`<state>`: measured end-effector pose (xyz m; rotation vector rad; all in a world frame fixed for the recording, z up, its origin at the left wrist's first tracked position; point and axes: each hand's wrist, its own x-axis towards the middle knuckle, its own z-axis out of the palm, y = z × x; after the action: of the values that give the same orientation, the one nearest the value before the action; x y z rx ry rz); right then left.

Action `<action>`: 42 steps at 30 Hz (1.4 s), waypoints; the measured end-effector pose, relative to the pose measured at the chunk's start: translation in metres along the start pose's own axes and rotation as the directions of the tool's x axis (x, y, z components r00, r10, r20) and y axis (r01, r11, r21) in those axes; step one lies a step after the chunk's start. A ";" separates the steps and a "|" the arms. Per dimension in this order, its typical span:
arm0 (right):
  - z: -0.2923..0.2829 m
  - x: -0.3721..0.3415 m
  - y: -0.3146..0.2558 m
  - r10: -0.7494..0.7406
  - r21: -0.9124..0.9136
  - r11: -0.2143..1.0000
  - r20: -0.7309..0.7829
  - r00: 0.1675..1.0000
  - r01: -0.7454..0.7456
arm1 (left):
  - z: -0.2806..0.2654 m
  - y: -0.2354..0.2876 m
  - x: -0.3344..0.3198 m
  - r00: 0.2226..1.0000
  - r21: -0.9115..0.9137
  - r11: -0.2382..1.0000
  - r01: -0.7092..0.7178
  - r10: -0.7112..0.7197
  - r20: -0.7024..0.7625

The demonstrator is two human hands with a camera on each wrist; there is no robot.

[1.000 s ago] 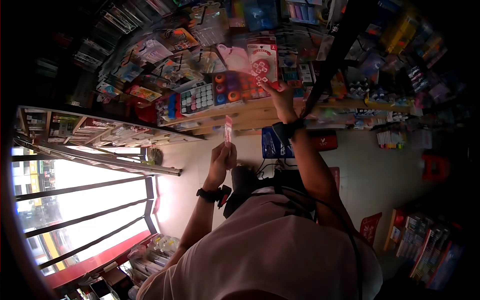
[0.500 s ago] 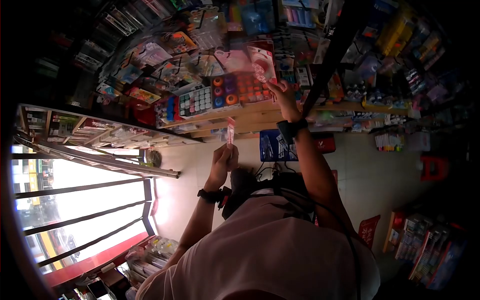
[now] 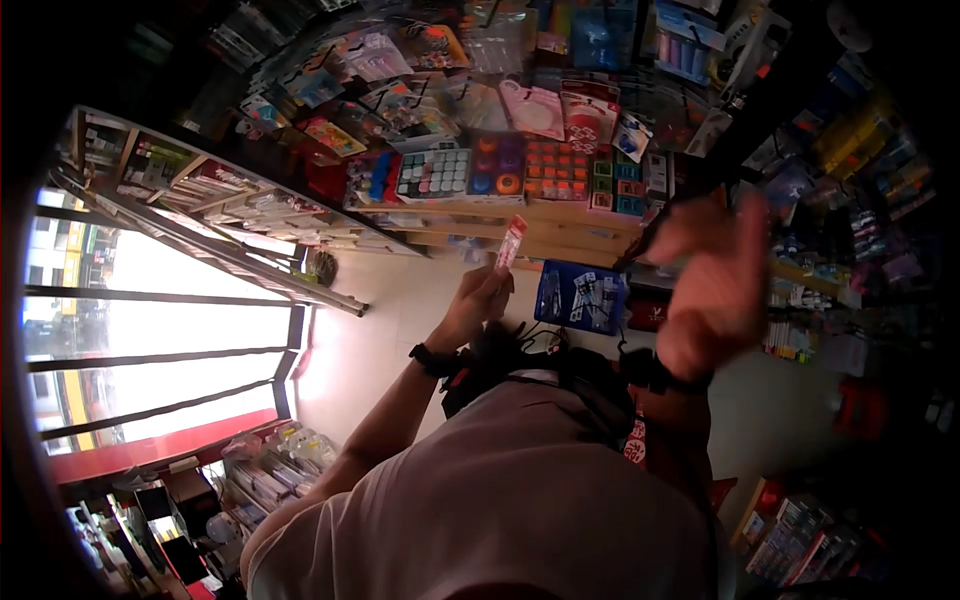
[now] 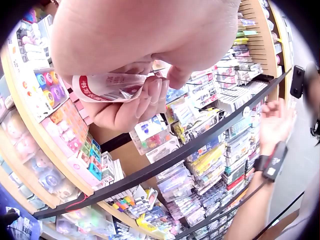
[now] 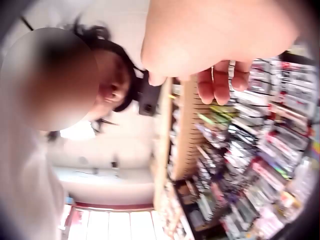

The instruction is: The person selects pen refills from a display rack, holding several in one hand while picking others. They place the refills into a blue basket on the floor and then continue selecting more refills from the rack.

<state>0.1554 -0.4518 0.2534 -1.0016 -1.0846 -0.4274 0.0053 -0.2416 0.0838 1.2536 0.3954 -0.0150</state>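
- Left hand (image 3: 480, 298): fingers clamped on narrow red-and-white plastic packet (image 3: 512, 243), frame centre.
- Right hand (image 3: 708, 285): fingers slightly apart, centre-right.
- Light-wood shelf (image 3: 570, 213): upper centre.
- Pale floor (image 3: 400, 285); bright barred window (image 3: 180, 320), left.

To your left, dark bars (image 3: 150, 358) cross a bright window (image 3: 190, 325). Ahead of you, a tray of white-topped items (image 3: 433, 173) sits beside purple, blue and orange round items (image 3: 497, 167) on a wooden shelf (image 3: 600, 214). On your right, the dim red object (image 3: 860, 408) may be a stool.
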 end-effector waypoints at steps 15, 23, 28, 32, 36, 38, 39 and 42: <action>0.008 0.057 -0.119 -0.557 0.193 0.785 -0.196 0.807 0.589 | 0.014 0.009 0.009 0.997 0.052 0.999 -0.012 0.008 0.077; 0.001 0.056 -0.127 -0.716 0.041 0.682 -0.165 0.678 0.730 | 0.015 0.012 0.007 0.998 0.071 0.997 -0.012 0.008 0.056; 0.002 0.056 -0.126 -0.699 0.131 0.679 -0.184 0.691 0.722 | 0.016 0.015 0.006 0.997 0.034 0.999 -0.010 0.007 0.072; 0.003 0.056 -0.125 -0.708 0.075 0.684 -0.175 0.685 0.726 | 0.014 0.012 0.006 0.997 0.071 0.997 -0.013 0.007 0.071; 0.002 0.057 -0.125 -0.709 0.082 0.682 -0.168 0.685 0.727 | 0.014 0.013 0.007 0.997 0.079 0.997 -0.016 0.010 0.077; -0.005 0.058 -0.123 -0.694 0.100 0.691 -0.184 0.696 0.715 | 0.014 0.012 0.007 0.997 0.076 0.997 -0.024 0.018 0.072; -0.017 0.060 -0.118 -0.709 0.281 0.648 -0.119 0.695 0.708 | 0.014 0.012 0.007 0.997 0.073 0.997 -0.031 0.026 0.069; -0.022 0.061 -0.118 -0.712 0.354 0.631 -0.090 0.697 0.690 | 0.015 0.013 0.007 0.997 0.081 0.996 -0.034 0.028 0.078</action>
<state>0.1092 -0.5210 0.3585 -0.2102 -1.5382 -0.7985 0.0195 -0.2501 0.0979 1.3360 0.3115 -0.0536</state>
